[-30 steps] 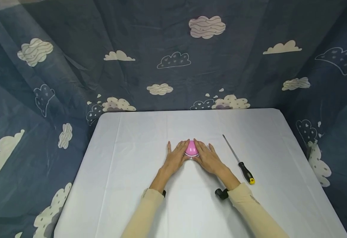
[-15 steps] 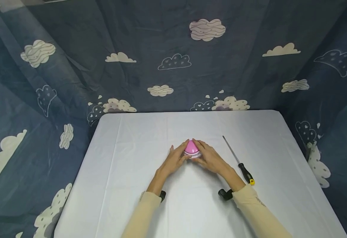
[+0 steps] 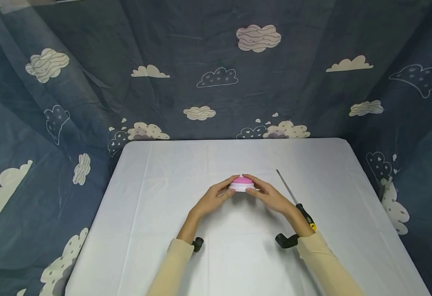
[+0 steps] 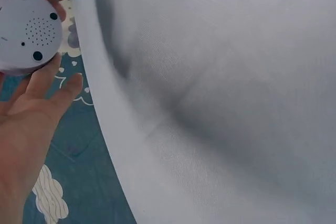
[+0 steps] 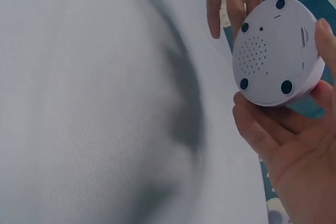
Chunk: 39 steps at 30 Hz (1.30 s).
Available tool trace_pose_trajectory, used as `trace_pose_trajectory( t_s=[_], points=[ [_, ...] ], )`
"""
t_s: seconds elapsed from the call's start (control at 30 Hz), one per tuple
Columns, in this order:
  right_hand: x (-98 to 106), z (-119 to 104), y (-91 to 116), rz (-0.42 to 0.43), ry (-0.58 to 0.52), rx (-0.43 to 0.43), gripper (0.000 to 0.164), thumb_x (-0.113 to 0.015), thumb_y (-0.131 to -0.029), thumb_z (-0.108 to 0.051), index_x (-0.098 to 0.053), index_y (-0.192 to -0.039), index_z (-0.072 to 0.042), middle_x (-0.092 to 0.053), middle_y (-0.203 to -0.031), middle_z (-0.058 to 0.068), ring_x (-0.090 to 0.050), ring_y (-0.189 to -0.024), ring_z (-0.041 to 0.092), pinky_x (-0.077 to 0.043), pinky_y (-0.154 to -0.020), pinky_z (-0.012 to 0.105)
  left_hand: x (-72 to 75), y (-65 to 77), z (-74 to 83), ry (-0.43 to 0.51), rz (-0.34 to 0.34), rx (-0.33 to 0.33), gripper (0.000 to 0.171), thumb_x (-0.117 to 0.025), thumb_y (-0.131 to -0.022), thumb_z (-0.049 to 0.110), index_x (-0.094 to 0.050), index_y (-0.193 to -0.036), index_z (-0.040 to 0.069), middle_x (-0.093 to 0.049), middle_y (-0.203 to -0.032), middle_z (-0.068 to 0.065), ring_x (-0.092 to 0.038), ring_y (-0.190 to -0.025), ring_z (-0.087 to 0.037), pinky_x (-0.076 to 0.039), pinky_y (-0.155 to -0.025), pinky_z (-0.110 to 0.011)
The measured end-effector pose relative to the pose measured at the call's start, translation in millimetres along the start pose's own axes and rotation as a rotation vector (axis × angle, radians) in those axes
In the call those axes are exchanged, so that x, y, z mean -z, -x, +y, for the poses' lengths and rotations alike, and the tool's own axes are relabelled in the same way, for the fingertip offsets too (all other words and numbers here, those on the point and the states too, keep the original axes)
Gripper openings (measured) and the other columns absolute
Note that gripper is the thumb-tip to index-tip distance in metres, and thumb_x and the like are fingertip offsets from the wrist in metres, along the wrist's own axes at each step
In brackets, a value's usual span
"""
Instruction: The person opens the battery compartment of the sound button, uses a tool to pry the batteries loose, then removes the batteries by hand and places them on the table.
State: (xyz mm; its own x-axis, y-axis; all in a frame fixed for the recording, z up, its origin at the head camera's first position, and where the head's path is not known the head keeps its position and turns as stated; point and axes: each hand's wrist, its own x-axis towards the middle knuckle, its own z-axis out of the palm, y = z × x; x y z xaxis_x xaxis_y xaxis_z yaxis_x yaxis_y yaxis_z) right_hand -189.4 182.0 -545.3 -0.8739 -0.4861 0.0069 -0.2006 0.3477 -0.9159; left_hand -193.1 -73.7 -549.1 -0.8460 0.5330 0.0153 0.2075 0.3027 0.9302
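Observation:
A round buzzer button (image 3: 242, 187) with a pink dome and a white base is held up between both hands, over the middle of the table. My left hand (image 3: 213, 198) grips its left side, thumb at the base and fingers near the dome. On the opposite side my right hand (image 3: 271, 197) holds it the same way. Seen from the right wrist, the buzzer's flat white underside (image 5: 278, 51) shows dark round feet, a patch of speaker holes and a battery-cover seam. The left wrist view also catches that underside (image 4: 31, 30), cut off at the frame edge.
A screwdriver (image 3: 293, 193) with a black and yellow handle lies right of my right hand, its handle end partly behind the forearm. The white-covered table (image 3: 164, 255) ends at a dark cloud-patterned curtain (image 3: 179, 49). A black wrist camera (image 3: 287, 241) sits on the right wrist.
Both hands have raised the buzzer from the table and tipped it, so more of its white base and less of its pink dome shows. The forearms have spread apart slightly.

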Motion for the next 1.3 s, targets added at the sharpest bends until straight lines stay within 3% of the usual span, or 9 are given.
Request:
trace_pose_trajectory(
  t_s=[0.1, 0.33, 0.47, 0.6, 0.7, 0.83, 1.07, 1.3],
  points=[
    [-1.7, -4.6, 0.7, 0.024, 0.027, -0.033, 0.058, -0.053, -0.11, -0.031, -0.034, -0.163, -0.019, -0.044, -0.161, 0.022, -0.055, -0.137, 0.044, -0.049, -0.11, 0.064, -1.9, -2.2, -0.2, 0.035, 0.022, -0.004, 0.052, -0.055, -0.108, 0.031, -0.043, -0.159, 0.029, -0.042, -0.165, -0.01, -0.054, -0.143, -0.029, -0.047, -0.119, -0.044],
    [-10.1, -10.1, -4.8, 0.122, 0.098, -0.065, 0.057, -0.057, -0.107, -0.036, -0.041, -0.158, -0.017, -0.054, -0.151, 0.025, -0.063, -0.129, 0.042, -0.056, -0.104, 0.057, -8.5, -5.4, 2.2, 0.063, 0.064, 0.024, 0.052, -0.056, -0.108, 0.032, -0.044, -0.158, 0.029, -0.041, -0.165, -0.011, -0.052, -0.144, -0.03, -0.047, -0.119, -0.043],
    [-10.2, -8.8, -2.6, 0.095, -0.053, -0.074, 0.05, -0.051, -0.111, -0.03, -0.043, -0.156, -0.011, -0.056, -0.146, 0.025, -0.062, -0.128, 0.04, -0.057, -0.105, 0.054, -7.4, -3.0, 1.4, 0.117, 0.039, 0.015, 0.05, -0.053, -0.11, 0.029, -0.043, -0.159, 0.029, -0.04, -0.166, -0.008, -0.051, -0.145, -0.03, -0.046, -0.119, -0.045],
    [-9.5, -6.4, 2.3, 0.033, -0.221, -0.15, 0.052, -0.039, -0.114, -0.036, -0.038, -0.158, -0.009, -0.051, -0.149, 0.026, -0.059, -0.131, 0.04, -0.054, -0.111, 0.052, -5.0, -1.5, -0.5, 0.153, 0.011, -0.002, 0.048, -0.049, -0.111, 0.025, -0.044, -0.159, 0.026, -0.043, -0.165, -0.006, -0.049, -0.147, -0.029, -0.046, -0.12, -0.048],
    [-8.5, -4.9, 4.9, 0.0, -0.252, -0.177, 0.055, -0.033, -0.114, -0.042, -0.034, -0.16, -0.012, -0.047, -0.151, 0.027, -0.059, -0.131, 0.041, -0.051, -0.113, 0.055, -4.0, -1.7, -1.5, 0.153, -0.003, -0.013, 0.047, -0.048, -0.112, 0.023, -0.044, -0.159, 0.023, -0.044, -0.164, -0.006, -0.048, -0.148, -0.029, -0.045, -0.121, -0.048],
    [-7.2, -2.5, 5.4, -0.017, -0.252, -0.148, 0.055, -0.027, -0.115, -0.043, -0.03, -0.161, -0.013, -0.044, -0.152, 0.03, -0.061, -0.125, 0.046, -0.05, -0.111, 0.061, -3.5, -2.4, -1.4, 0.165, -0.002, -0.036, 0.047, -0.047, -0.112, 0.022, -0.044, -0.159, 0.021, -0.043, -0.164, -0.008, -0.046, -0.149, -0.03, -0.043, -0.122, -0.047],
    [-5.7, 3.1, 5.1, 0.018, -0.323, -0.111, 0.058, -0.022, -0.115, -0.041, -0.025, -0.163, -0.008, -0.046, -0.145, 0.037, -0.071, -0.106, 0.049, -0.059, -0.096, 0.059, -4.5, -5.7, -2.8, 0.226, -0.005, -0.093, 0.048, -0.042, -0.113, 0.016, -0.04, -0.16, 0.012, -0.039, -0.166, -0.011, -0.048, -0.147, -0.032, -0.051, -0.114, -0.035],
    [-8.1, 5.3, 5.5, 0.1, -0.172, -0.001, 0.05, -0.026, -0.116, -0.03, -0.036, -0.162, -0.014, -0.051, -0.151, 0.028, -0.068, -0.108, 0.012, -0.063, -0.088, 0.03, -5.9, -5.2, -2.6, 0.225, 0.012, -0.075, 0.046, -0.04, -0.113, 0.017, -0.042, -0.159, 0.013, -0.044, -0.163, -0.013, -0.058, -0.136, -0.031, -0.059, -0.103, -0.028]
  ],
)
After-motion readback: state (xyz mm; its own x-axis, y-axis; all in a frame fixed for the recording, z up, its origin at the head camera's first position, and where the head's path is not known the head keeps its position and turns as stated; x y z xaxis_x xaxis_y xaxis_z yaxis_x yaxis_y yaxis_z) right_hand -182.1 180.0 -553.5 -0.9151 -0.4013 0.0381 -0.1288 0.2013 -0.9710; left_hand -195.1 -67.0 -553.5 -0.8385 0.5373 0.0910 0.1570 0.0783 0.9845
